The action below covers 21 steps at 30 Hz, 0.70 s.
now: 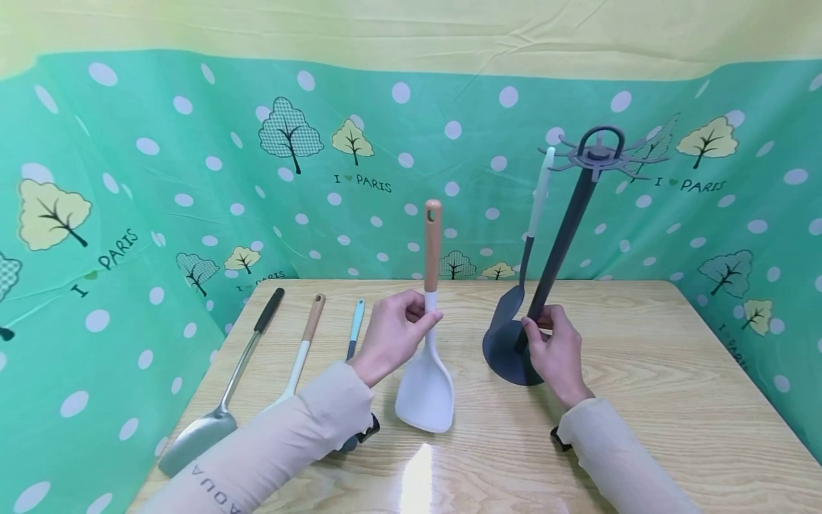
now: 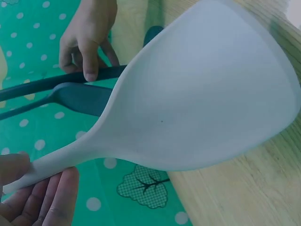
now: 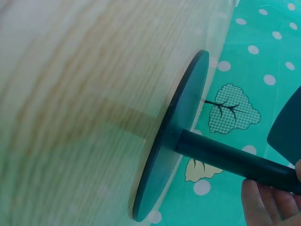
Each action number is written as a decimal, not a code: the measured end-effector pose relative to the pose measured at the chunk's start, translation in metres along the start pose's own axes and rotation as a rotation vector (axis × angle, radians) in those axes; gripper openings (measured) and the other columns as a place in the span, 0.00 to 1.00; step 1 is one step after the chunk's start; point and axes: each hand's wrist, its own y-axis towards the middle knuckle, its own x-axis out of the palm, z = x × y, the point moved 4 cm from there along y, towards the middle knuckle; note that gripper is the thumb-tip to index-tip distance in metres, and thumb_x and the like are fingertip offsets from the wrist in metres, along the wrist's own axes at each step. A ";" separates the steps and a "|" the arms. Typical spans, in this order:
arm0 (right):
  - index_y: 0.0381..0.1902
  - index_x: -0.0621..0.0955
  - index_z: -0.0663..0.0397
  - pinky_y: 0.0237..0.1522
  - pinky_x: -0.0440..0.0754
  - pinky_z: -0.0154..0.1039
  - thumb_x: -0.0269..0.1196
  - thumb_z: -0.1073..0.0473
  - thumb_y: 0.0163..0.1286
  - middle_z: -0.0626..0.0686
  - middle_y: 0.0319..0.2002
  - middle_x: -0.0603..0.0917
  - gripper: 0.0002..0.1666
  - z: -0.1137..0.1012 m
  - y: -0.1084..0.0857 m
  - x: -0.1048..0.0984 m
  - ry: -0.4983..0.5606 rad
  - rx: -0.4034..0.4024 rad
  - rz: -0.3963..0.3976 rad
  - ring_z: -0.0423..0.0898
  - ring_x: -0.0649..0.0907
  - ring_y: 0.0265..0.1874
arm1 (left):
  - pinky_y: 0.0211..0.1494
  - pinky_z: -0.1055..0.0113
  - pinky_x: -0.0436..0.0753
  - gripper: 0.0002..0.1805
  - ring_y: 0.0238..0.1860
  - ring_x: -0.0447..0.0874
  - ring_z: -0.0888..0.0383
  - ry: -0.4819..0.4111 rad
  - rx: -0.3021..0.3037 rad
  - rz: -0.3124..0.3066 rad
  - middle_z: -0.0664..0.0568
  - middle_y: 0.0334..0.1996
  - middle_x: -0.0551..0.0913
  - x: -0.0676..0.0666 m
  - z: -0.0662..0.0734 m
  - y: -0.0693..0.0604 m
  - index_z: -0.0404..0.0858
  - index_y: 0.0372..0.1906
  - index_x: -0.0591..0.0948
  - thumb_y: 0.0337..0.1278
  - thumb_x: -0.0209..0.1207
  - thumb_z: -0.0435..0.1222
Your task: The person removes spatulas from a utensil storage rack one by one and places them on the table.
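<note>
My left hand (image 1: 399,330) pinches the white neck of a spatula (image 1: 425,396) just below its wooden handle. The spatula is upright, its broad white blade pointing down, and that blade fills much of the left wrist view. With my right hand (image 1: 557,351) I grip the lower post of a dark utensil stand (image 1: 565,243), close above its round base (image 3: 174,141). A ring of hooks tops the stand. From one hook on its left side hangs a dark turner (image 1: 509,307) with a pale green handle.
Left of my hands lie a metal wok spatula (image 1: 205,432) with a black handle, a white utensil (image 1: 300,360) with a wooden handle, and a blue-handled utensil (image 1: 357,325) partly hidden by my left arm. A green dotted curtain (image 1: 385,235) surrounds the wooden table (image 1: 648,357).
</note>
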 end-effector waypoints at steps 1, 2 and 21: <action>0.42 0.75 0.59 0.39 0.84 0.48 0.61 0.60 0.68 0.56 0.36 0.82 0.10 0.000 0.000 0.000 0.001 0.001 0.000 0.52 0.85 0.37 | 0.35 0.70 0.82 0.06 0.29 0.81 0.62 0.001 -0.011 -0.003 0.55 0.27 0.82 -0.001 -0.001 0.000 0.38 0.34 0.82 0.57 0.65 0.38; 0.42 0.75 0.59 0.39 0.84 0.48 0.61 0.60 0.68 0.56 0.36 0.82 0.10 0.000 0.000 0.000 0.001 0.001 0.000 0.52 0.85 0.37 | 0.35 0.69 0.82 0.06 0.29 0.81 0.62 0.002 -0.020 -0.006 0.55 0.27 0.82 -0.001 -0.003 0.000 0.38 0.34 0.82 0.58 0.65 0.38; 0.42 0.75 0.60 0.39 0.84 0.49 0.62 0.61 0.67 0.56 0.36 0.82 0.10 0.000 0.000 0.000 0.000 -0.012 0.009 0.52 0.85 0.37 | 0.27 0.69 0.82 0.06 0.24 0.81 0.62 0.056 -0.148 -0.050 0.53 0.23 0.82 -0.006 -0.036 -0.004 0.36 0.29 0.83 0.56 0.65 0.36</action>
